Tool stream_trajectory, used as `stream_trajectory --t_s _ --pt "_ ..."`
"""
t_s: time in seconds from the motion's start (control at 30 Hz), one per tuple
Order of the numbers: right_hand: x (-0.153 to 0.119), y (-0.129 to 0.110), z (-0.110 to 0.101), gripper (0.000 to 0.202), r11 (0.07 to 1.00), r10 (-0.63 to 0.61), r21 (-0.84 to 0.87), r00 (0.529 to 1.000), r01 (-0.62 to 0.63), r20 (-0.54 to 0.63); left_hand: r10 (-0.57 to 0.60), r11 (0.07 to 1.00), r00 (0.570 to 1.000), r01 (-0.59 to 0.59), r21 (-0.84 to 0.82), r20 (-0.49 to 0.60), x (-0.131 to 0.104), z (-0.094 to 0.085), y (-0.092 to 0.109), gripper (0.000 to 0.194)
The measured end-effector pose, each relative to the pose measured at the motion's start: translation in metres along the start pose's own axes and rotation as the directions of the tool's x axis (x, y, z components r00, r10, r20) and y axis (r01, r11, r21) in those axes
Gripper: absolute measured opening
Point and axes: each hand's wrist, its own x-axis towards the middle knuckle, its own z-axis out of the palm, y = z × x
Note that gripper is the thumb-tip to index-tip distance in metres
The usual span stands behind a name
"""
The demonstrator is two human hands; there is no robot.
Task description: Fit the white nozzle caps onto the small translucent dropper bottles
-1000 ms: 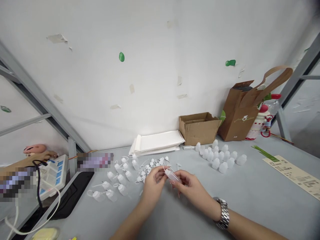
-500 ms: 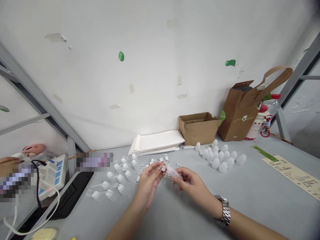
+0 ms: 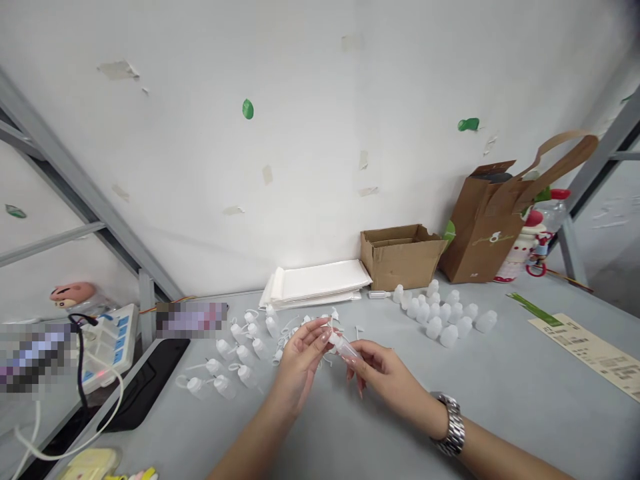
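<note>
My right hand (image 3: 384, 375) is closed around the body of a small translucent plastic squeeze bottle (image 3: 349, 350), tilted with its neck toward my left hand. The fingertips of my left hand (image 3: 302, 357) pinch a white cap (image 3: 333, 337) at the bottle's neck, and a thin strap sticks up from it. How far the cap sits on the neck is hidden by the fingers. Behind my hands lies a loose pile of white caps with straps (image 3: 300, 327). Left of them stand several capped bottles (image 3: 243, 355); several uncapped bottles (image 3: 445, 312) are grouped at the right.
A cardboard box (image 3: 403, 263) and white padded envelopes (image 3: 320, 283) sit against the wall. Further right are a brown paper bag (image 3: 483, 233) and a printed card (image 3: 590, 353). On the left lie a black phone-like slab (image 3: 147, 383) and a power strip (image 3: 117, 347) with cables.
My left hand has brought the cap from beside the bottle's mouth onto its neck. My right hand still holds the bottle. The view has shifted slightly.
</note>
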Motion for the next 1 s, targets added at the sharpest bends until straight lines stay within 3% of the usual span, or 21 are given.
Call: stream_trajectory --t_s 0.37,0.67,0.9,1.0 --pt "-0.0037 -0.0051 0.0012 0.028 0.986 0.043 -0.159 0.999 -0.046 -0.026 -0.018 0.999 1.000 0.018 0.032 -0.006 -0.0010 0.0031 0.0004 0.034" --pt "-0.0055 -0.0013 0.0040 0.022 0.935 -0.038 -0.353 0.991 -0.010 -0.129 -0.024 0.989 1.000 0.025 0.145 -0.010 0.0010 0.0005 -0.0044 0.024" --pt "-0.0075 -0.0009 0.0046 0.021 0.936 -0.067 -0.353 0.987 0.012 -0.144 -0.001 0.976 1.000 0.003 0.216 -0.010 0.0003 -0.0009 -0.0053 0.021" --pt "-0.0050 -0.0015 0.0050 0.024 0.973 -0.018 -0.229 0.990 -0.016 -0.142 0.000 0.979 1.000 -0.003 0.203 0.014 0.0001 -0.0018 -0.0047 0.018"
